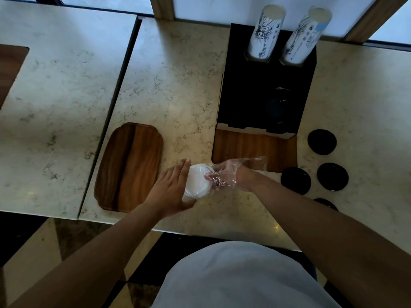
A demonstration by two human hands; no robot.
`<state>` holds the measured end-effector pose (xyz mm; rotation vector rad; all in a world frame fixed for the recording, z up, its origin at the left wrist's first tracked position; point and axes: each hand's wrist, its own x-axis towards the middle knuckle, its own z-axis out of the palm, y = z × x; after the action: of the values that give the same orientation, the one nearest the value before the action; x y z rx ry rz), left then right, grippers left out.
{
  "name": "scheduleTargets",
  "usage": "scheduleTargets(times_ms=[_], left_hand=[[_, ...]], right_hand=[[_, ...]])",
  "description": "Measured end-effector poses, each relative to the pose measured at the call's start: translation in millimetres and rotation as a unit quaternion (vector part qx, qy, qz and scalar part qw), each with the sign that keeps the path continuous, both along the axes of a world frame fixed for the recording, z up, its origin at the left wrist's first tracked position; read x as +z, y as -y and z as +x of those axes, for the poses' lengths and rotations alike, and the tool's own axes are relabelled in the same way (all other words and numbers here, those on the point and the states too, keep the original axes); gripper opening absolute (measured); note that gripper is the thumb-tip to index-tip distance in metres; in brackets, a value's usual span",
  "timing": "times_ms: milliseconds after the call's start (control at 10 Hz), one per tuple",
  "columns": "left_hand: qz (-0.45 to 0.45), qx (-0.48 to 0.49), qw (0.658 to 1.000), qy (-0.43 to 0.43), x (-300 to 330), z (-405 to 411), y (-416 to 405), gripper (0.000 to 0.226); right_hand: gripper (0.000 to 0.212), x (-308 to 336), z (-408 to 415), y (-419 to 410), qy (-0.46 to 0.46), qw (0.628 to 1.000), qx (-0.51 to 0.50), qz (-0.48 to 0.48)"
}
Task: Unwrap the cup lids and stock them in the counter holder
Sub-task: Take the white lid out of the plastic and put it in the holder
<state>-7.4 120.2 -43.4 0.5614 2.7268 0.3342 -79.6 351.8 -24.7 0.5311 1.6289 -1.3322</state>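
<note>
While the stack of white cup lids point(196, 182) lies on its side just above the near edge of the marble bench point(178, 90), both hands press on it from opposite ends. The left hand point(171, 192) has its fingers spread and its palm flat against the stack's left face, so it rests open on the lids and is not closed around them. The right hand point(224, 175) is clamped on the clear plastic wrap point(231, 172), which is bunched over its fingers and trails away past its wrist toward the far right; its fingertips touch the right rim of the stack. Beyond the right hand, a wooden panel point(253, 147) lies against the front of the black counter holder point(264, 85), whose dark wells are hard to read, though a dim round shape shows in one of them. At the holder's far end two tall sleeves of printed paper cups point(266, 33) stand tilted side by side. To the right of the right forearm, four black lids point(321, 142) lie flat on the bench, apart from one another, the nearest partly hidden by the arm. To the left of the left hand, just beside it, a wooden tray point(130, 166) lies on the bench near a dark seam between two slabs. Close below the camera is the person's pale shirt point(240, 278).
</note>
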Motion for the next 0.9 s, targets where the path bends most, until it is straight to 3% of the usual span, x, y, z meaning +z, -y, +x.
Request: scheduleTargets(times_ms=[100, 300, 400, 500, 600, 800, 900], left_hand=[[-0.003, -0.025, 1.0, 0.012, -8.6, 6.3, -9.2, 0.12], [0.036, 0.036, 0.997, 0.057, -23.4, 10.8, -10.5, 0.117], [0.06, 0.06, 0.994, 0.064, -28.1, 15.1, -13.4, 0.117], [0.038, 0.068, 0.994, 0.077, -35.7, 18.6, -17.8, 0.122], [-0.035, 0.037, 0.997, 0.053, -40.9, 21.6, -20.9, 0.117], [-0.094, 0.061, 0.993, 0.035, -46.0, 31.0, -39.5, 0.116], [-0.114, 0.071, 0.99, 0.039, -46.7, 30.9, -43.8, 0.119]], right_hand=[[0.039, 8.0, 2.4, -6.7, -0.093, 0.979, 0.149, 0.102], [0.036, 10.3, -3.4, -8.1, -0.13, 0.964, 0.204, 0.115], [0.034, 8.8, -1.6, -6.5, -0.133, 0.964, 0.208, 0.102], [0.017, 9.7, 6.8, -14.7, -0.113, 0.985, 0.12, 0.048], [0.013, 8.4, 10.2, -26.7, -0.121, 0.984, 0.121, 0.053], [0.037, 6.1, 16.7, -35.7, -0.109, 0.985, 0.121, 0.056], [0.043, 8.7, 19.8, -36.8, -0.099, 0.99, 0.101, 0.002]])
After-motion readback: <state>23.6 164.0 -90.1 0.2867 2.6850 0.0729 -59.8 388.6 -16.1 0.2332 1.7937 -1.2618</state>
